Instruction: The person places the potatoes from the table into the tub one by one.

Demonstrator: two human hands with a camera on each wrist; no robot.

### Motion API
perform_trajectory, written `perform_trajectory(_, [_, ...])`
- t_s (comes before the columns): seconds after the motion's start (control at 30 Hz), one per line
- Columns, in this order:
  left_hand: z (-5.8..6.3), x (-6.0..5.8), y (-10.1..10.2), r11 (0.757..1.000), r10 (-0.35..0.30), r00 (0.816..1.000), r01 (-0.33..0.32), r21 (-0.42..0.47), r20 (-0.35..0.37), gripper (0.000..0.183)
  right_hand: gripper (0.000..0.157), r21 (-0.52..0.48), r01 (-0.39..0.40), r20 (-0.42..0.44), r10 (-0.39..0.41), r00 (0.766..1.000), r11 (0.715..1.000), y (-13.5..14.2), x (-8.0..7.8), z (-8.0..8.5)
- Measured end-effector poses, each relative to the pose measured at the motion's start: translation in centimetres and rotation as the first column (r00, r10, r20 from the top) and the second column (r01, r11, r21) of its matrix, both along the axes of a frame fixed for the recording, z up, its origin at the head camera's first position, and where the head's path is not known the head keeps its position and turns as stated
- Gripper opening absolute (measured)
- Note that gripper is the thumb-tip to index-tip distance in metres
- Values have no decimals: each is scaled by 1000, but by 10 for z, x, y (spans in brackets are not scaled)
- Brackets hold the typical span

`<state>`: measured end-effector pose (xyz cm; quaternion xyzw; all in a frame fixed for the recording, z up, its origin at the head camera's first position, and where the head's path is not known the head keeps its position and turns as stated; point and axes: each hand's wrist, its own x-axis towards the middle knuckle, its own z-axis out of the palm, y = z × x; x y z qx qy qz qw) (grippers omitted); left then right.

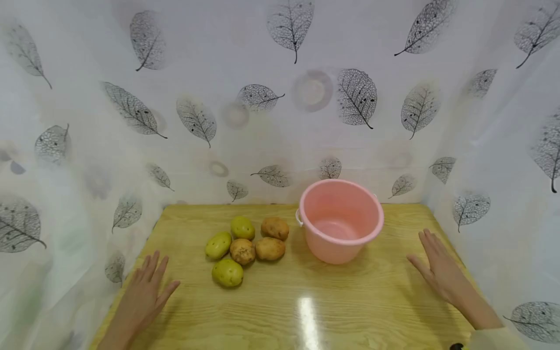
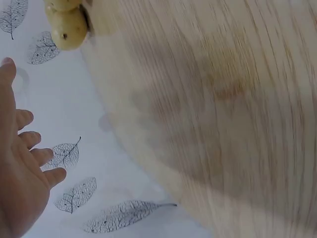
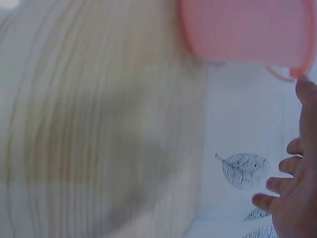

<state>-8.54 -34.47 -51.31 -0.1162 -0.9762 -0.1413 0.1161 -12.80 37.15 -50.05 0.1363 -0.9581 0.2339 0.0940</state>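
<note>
My left hand (image 1: 142, 294) is held over the left side of the table with straight, spread fingers and nothing in it. To its right lie three brown potatoes (image 1: 270, 249) and three yellow-green, potato-shaped pieces (image 1: 227, 272), grouped closely together. Two of the yellowish pieces (image 2: 68, 29) also show at the top of the left wrist view. A pink bucket (image 1: 334, 250) stands upright right of the group, its inside bare. Over the table's right side, apart from the bucket, my right hand (image 1: 442, 267) has its fingers extended and holds nothing.
The wood-grain table (image 1: 271, 311) carries the bucket and the group. A white curtain (image 1: 218, 170) printed with dark leaves encloses the back and both sides. The bucket's white handle attachment (image 1: 299, 218) sticks out at its left.
</note>
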Motion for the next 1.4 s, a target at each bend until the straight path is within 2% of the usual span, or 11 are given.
perform_trajectory(0.07, [1,-1,5,999,-12,1000,13,50,-24,72,72,-130,11,23,-8,1000,991,-7,-3,8])
perform_trajectory(0.17, [5,-2,16,990,-11,1000,13,138,-12,70,67,-240,34,12,-32,999,970,-18,-5,20])
perform_trajectory(0.33, [12,-6,38,963,39,988,-77,258,147,76,66,-312,59,33,-52,998,948,-31,-10,35])
perform_trajectory(0.47, [10,-8,54,945,44,979,-106,310,200,79,70,-335,40,56,-23,998,941,-42,-19,40])
perform_trajectory(0.63, [0,-8,73,941,51,984,-106,322,173,74,73,-357,-28,16,37,999,934,-59,-31,43])
perform_trajectory(0.8, [-9,-10,90,934,62,977,-129,333,205,74,73,-361,-59,-21,55,998,931,-69,-41,44])
perform_trajectory(0.97, [-16,-12,102,930,45,971,-127,345,236,76,74,-380,-66,0,71,997,923,-74,-47,39])
perform_trajectory(1.1, [-21,-12,107,935,35,965,-124,333,260,77,76,-367,-72,29,88,996,928,-79,-52,33])
perform_trajectory(1.33, [-29,-11,116,940,53,926,-172,293,375,89,79,-415,-92,65,130,989,905,-86,-53,32])
perform_trajectory(1.4, [-30,-11,118,944,55,923,-172,280,381,91,80,-420,-95,63,134,989,903,-87,-52,32])
